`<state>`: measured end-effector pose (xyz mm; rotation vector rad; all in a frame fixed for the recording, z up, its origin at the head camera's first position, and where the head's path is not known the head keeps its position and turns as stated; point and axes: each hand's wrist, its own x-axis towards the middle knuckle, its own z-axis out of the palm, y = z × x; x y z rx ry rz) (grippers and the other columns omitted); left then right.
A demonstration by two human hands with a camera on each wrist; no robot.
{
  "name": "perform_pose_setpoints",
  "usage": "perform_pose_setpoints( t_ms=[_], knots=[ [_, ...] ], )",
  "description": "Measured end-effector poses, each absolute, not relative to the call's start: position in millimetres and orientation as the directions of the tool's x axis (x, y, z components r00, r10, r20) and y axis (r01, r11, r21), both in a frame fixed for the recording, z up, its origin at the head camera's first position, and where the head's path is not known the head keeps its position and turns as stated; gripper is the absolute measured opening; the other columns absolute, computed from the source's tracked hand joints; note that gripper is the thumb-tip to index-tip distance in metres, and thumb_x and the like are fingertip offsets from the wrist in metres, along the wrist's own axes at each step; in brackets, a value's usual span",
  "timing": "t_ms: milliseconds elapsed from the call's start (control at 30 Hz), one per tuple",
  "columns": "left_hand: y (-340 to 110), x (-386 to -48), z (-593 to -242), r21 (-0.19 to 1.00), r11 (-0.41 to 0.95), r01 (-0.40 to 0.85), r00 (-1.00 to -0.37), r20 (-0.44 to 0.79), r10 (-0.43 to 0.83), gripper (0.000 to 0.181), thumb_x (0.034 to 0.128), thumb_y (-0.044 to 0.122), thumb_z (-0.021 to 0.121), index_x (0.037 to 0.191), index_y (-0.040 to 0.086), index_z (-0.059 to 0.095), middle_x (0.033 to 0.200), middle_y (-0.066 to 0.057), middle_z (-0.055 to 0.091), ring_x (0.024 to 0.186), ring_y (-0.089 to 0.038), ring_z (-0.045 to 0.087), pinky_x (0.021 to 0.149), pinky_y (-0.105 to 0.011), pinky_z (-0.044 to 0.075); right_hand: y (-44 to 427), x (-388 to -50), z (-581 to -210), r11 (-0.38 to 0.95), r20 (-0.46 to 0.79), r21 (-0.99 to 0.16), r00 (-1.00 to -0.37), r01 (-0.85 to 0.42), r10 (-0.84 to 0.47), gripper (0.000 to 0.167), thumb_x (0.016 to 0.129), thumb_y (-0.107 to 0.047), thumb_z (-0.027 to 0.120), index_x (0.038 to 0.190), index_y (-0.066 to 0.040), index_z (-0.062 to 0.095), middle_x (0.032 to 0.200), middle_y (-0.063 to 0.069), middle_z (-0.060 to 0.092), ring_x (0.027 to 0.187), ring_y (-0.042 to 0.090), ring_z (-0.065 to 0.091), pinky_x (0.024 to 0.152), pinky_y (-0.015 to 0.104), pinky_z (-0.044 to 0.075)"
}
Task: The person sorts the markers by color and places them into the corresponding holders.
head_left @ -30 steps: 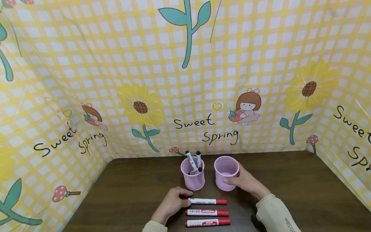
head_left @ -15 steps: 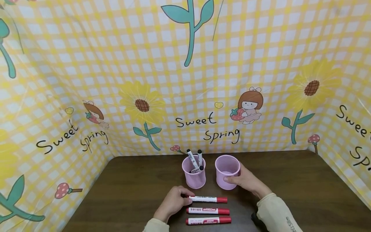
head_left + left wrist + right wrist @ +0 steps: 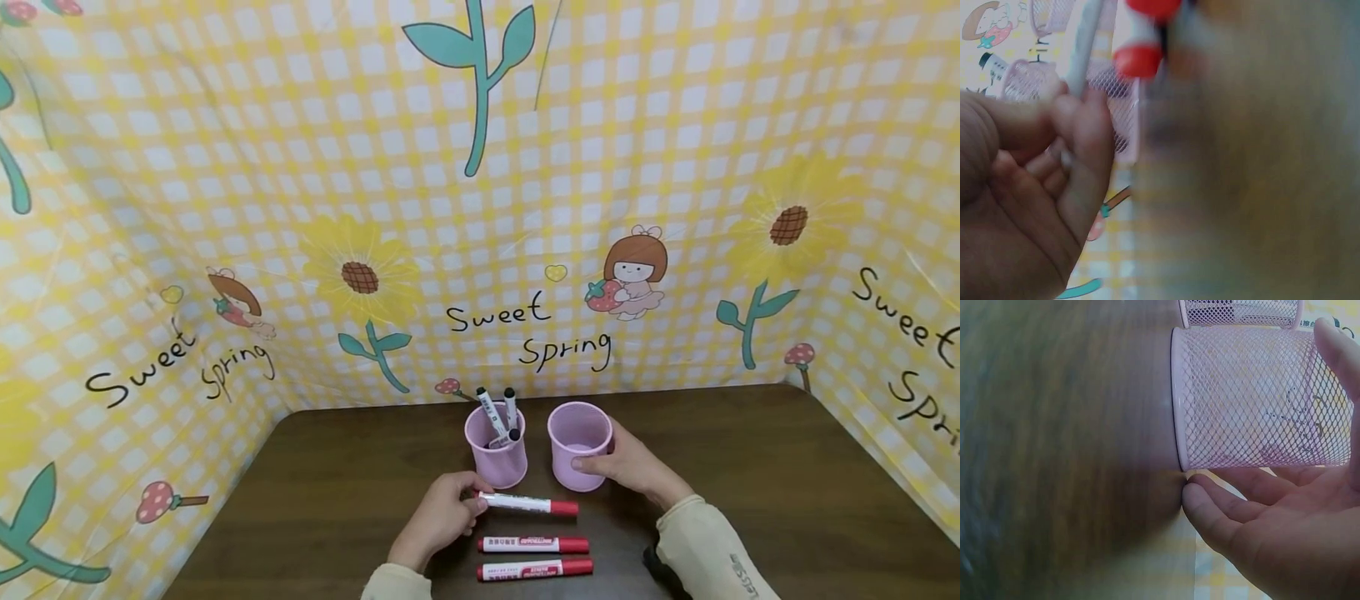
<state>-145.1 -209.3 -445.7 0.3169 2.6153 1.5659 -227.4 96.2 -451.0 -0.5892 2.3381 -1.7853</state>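
Note:
In the head view my left hand [image 3: 442, 510] pinches the tail end of a white whiteboard marker [image 3: 519, 503] with a red cap, between thumb and index finger. The left wrist view shows the same marker [image 3: 1083, 47] rising from the fingertips, partly cut off by the frame. My right hand [image 3: 641, 465] grips the right pink mesh pen holder [image 3: 580, 439], thumb on the near side and other fingers round its right side. Through the mesh, the pen holder [image 3: 1254, 400] shows no pens. Two more red-capped markers, the upper [image 3: 534, 545] and the lower [image 3: 536, 570], lie side by side nearer me.
Left of the gripped holder stands another pink mesh pen holder [image 3: 501, 468], with several black-capped markers [image 3: 493, 412] in it. The brown table [image 3: 337, 475] is walled by a yellow checked cloth [image 3: 420, 167]. A dark object [image 3: 660, 571] sits under my right sleeve.
My left hand has taken hold of the uppermost red marker and raised it slightly, away from the other two. The right hand keeps its grip on the pen holder.

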Motion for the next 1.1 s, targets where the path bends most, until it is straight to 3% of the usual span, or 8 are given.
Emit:
perform_pose_setpoints(
  t_ms=[167,433,700,900,1000,1100],
  knots=[
    [-212.5,-144.2,-421.0,0.896,0.402,0.187,-0.959,0.078,0.272,0.011,0.0941,-0.002,0.064,0.104,0.0,0.068,0.074,-0.002,0.056,0.054,-0.015,0.055,0.051,-0.037,0.055,97.6,-226.2,-448.6,0.222,0.124,-0.948,-0.905,-0.23,-0.407,0.08,0.08,-0.015,0.086,0.145,0.003,0.042,0.129,0.02,0.058,0.115,0.032,0.057,0.091,0.041,0.047],
    [-204.0,-136.5,-383.8,0.956,0.168,0.242,-0.93,0.18,0.319,0.021,0.0958,0.003,0.066,0.112,-0.01,0.065,0.091,-0.012,0.061,0.075,-0.015,0.063,0.064,-0.04,0.06,97.6,-226.3,-448.1,0.233,0.134,-0.942,-0.905,-0.243,-0.403,0.08,0.08,-0.014,0.086,0.144,0.004,0.042,0.129,0.021,0.059,0.115,0.033,0.057,0.092,0.043,0.047],
    [-172.8,-139.9,-367.6,0.922,-0.079,0.379,-0.843,0.38,0.381,0.019,0.0924,-0.002,0.067,0.106,-0.015,0.063,0.083,-0.001,0.056,0.071,-0.01,0.058,0.063,-0.023,0.053,100.2,-228.3,-448.1,0.26,0.121,-0.935,-0.908,-0.24,-0.401,0.08,0.079,-0.019,0.087,0.143,0.002,0.043,0.128,0.019,0.059,0.113,0.03,0.058,0.092,0.041,0.047],
    [-141.7,-155.7,-352.5,0.88,-0.039,0.473,-0.816,0.454,0.357,0.018,0.0925,0.001,0.07,0.107,-0.009,0.067,0.094,-0.003,0.064,0.077,-0.011,0.057,0.067,-0.022,0.049,104.0,-231.4,-447.1,0.259,0.142,-0.93,-0.906,-0.26,-0.399,0.078,0.079,-0.02,0.087,0.141,0.002,0.045,0.127,0.018,0.06,0.113,0.032,0.058,0.09,0.039,0.048],
    [-126.6,-162.9,-342.0,0.876,0.025,0.482,-0.839,0.452,0.303,0.019,0.0931,0.005,0.072,0.11,-0.003,0.072,0.096,-0.005,0.067,0.072,-0.014,0.055,0.062,-0.024,0.047,104.7,-232.5,-449.8,0.239,0.139,-0.935,-0.891,-0.262,-0.432,0.078,0.08,-0.017,0.086,0.142,0.002,0.043,0.129,0.018,0.06,0.114,0.032,0.058,0.092,0.041,0.048],
    [-109.3,-172.6,-333.4,0.887,0.095,0.453,-0.882,0.43,0.192,0.019,0.0926,0.009,0.074,0.111,0.003,0.074,0.088,-0.005,0.067,0.063,-0.013,0.052,0.055,-0.024,0.045,105.4,-232.8,-451.6,0.246,0.127,-0.934,-0.886,-0.258,-0.446,0.079,0.08,-0.018,0.085,0.143,0.001,0.042,0.13,0.017,0.059,0.115,0.031,0.058,0.096,0.046,0.047]
  ],
)
